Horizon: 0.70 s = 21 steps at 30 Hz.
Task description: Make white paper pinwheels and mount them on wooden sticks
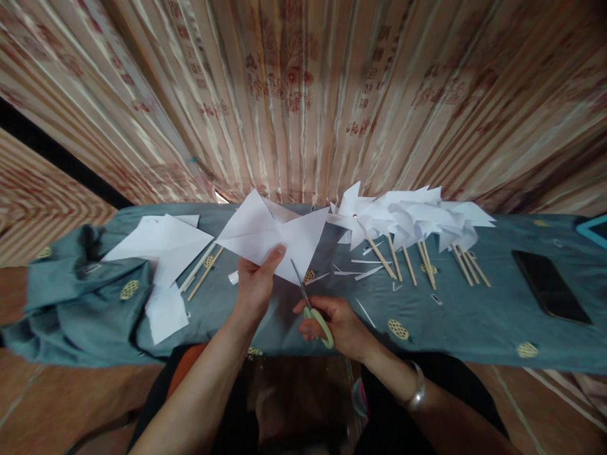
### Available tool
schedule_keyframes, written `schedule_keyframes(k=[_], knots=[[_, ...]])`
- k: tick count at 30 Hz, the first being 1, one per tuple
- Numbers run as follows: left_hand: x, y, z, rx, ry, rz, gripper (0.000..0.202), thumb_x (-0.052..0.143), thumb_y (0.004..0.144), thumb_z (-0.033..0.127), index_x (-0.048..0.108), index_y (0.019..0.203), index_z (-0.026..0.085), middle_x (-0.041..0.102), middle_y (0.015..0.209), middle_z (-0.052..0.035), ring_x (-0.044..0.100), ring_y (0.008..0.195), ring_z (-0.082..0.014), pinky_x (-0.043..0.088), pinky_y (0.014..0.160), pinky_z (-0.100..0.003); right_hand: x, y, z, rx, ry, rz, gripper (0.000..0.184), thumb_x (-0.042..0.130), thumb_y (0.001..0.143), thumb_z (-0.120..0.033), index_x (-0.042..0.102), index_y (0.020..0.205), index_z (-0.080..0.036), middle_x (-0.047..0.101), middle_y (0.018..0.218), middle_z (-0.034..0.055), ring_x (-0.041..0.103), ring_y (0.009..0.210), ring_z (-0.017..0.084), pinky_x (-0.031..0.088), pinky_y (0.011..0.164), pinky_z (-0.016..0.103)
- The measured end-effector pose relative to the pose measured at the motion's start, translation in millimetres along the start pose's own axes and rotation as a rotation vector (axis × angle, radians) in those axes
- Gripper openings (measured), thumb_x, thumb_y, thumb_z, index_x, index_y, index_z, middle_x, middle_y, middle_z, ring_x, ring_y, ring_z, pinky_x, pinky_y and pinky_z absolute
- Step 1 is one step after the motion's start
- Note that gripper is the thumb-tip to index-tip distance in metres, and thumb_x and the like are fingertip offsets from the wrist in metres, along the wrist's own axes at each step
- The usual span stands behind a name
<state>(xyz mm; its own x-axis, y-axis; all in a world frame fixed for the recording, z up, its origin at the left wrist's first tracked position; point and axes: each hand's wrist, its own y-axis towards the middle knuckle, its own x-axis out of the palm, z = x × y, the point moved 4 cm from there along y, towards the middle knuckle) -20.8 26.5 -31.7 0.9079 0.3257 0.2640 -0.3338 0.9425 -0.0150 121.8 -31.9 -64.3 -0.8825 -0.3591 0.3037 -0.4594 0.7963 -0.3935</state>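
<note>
- Finished, it seems: stick-mounted paper pinwheels (pixel 408 212), three o'clock on the worktop (pixel 465 335).
- Underway: white paper square (pixel 246 221), centre, pinched in the left hand (pixel 256 284); right hand (pixel 339 322) clamped round scissors (pixel 307 304), a blade at the square's five o'clock edge.
- Apparently left: loose sheets (pixel 183 243), nine o'clock; spare sticks (pixel 205 273), eight o'clock.

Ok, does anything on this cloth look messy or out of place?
Thin paper strips lie scattered near the paper pinwheels, like loose offcuts, and the cloth is bunched at the left end, unlike the flatter right.
</note>
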Motion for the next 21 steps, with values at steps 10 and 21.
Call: schedule_keyframes(k=[10, 21], knots=[[-0.4, -3.6, 3.0, -0.026, 0.015, -0.012, 0.022, 0.081, 0.059, 0.026, 0.070, 0.077, 0.018, 0.073, 0.080, -0.0038, 0.066, 0.071, -0.0214, 0.052, 0.070, -0.033, -1.8, -0.8, -1.6, 0.010, 0.009, 0.013, 0.045, 0.084, 0.051, -0.044, 0.063, 0.080, -0.018, 0.062, 0.057, -0.0064, 0.057, 0.053, 0.010, 0.048, 0.056, 0.024], [1.4, -6.4, -2.1, -0.045, 0.020, -0.062, 0.023, 0.080, 0.063, 0.027, 0.070, 0.081, 0.018, 0.073, 0.082, -0.0038, 0.065, 0.073, -0.0208, 0.052, 0.072, -0.032, -4.6, 0.8, 0.0, -0.023, -0.010, 0.026, 0.043, 0.082, 0.055, -0.044, 0.063, 0.084, -0.018, 0.062, 0.058, -0.0055, 0.056, 0.053, 0.011, 0.045, 0.054, 0.024]])
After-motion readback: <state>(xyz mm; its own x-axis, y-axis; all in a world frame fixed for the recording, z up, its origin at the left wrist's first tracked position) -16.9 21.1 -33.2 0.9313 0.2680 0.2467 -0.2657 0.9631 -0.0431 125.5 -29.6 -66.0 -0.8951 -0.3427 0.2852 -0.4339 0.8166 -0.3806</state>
